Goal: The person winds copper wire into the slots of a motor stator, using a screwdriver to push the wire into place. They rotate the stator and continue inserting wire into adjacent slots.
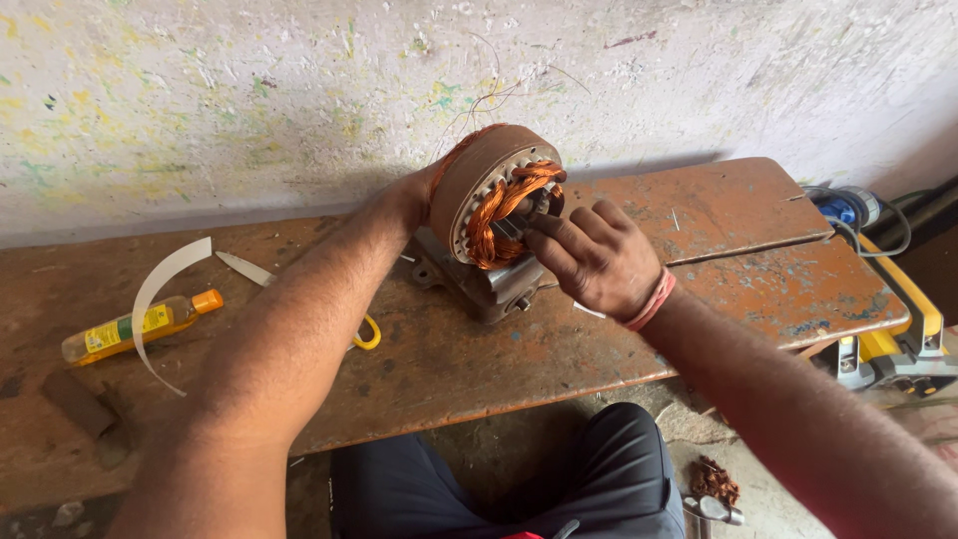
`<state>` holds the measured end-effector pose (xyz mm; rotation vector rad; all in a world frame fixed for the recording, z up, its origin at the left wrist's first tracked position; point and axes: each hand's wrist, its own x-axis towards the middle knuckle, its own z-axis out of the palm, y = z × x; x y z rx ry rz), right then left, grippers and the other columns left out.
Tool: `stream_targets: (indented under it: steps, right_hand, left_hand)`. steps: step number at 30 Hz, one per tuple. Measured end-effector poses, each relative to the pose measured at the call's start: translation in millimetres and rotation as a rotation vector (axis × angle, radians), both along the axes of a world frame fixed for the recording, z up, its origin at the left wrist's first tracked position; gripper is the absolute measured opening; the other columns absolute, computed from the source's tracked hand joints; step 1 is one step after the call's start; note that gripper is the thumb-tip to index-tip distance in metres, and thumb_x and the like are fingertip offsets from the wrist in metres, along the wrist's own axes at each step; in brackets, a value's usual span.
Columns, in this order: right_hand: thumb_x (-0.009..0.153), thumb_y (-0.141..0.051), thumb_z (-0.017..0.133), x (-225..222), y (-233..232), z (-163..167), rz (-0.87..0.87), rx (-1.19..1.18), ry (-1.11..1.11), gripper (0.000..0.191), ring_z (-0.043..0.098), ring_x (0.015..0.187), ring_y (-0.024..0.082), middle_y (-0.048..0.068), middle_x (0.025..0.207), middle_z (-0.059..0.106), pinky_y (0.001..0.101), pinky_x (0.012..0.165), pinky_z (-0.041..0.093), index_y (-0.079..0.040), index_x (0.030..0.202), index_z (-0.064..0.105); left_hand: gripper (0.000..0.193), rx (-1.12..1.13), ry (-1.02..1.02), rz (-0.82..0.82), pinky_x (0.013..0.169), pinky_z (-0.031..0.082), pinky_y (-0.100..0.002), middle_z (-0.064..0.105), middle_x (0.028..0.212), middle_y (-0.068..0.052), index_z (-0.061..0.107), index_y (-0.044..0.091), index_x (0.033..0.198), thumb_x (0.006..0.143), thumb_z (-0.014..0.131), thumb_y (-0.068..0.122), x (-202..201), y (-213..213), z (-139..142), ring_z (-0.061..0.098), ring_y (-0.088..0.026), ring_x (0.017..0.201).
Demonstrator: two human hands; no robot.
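A rough whitewashed plaster wall (249, 90), speckled with yellow and green paint flecks, fills the upper half of the view. Against it stands a worn reddish-brown metal bench (738, 289), its paint chipped to blue and grey in patches; it is made of two slabs, the far one overlapping the near one. Soft daylight casts a shadow along the wall's foot. Below lies a dusty grey concrete floor (768, 489).

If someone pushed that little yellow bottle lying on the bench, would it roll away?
Probably, yes. The yellow bottle lies on its side and looks round, so a sideways push would likely set it rolling across the wooden bench. It looks like thin plastic, so probably light. The white curved strip arching across it might stop it.
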<state>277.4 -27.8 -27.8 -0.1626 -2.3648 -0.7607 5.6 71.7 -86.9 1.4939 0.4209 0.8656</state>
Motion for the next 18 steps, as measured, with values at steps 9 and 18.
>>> stream_targets:
  steps: [9,18]
  right_hand:
    - [0.083,0.002,0.067,-11.3,-13.7,-22.2,-0.119,-0.128,0.198,0.026,0.064,0.076,0.021,0.008,0.108,0.071,0.0372,0.066,0.048,-0.004,0.108,0.065]
    - [0.088,0.001,0.069,-17.6,-18.1,-30.4,-0.195,-0.174,0.296,0.021,0.065,0.074,0.019,0.004,0.105,0.070,0.0354,0.064,0.046,-0.006,0.108,0.065]
  left_hand:
    - [0.051,-0.430,-0.171,-0.111,0.108,0.057,-0.041,0.067,0.138,-0.016,0.056,0.006,0.144,0.106,0.047,0.039,0.9,-0.4,5.3,0.065,-0.024,0.126]
    - [0.055,0.184,0.141,0.055,0.110,0.057,-0.039,0.068,0.135,-0.010,0.058,0.011,0.140,0.091,0.079,0.022,7.5,-8.7,16.6,0.066,-0.020,0.126]
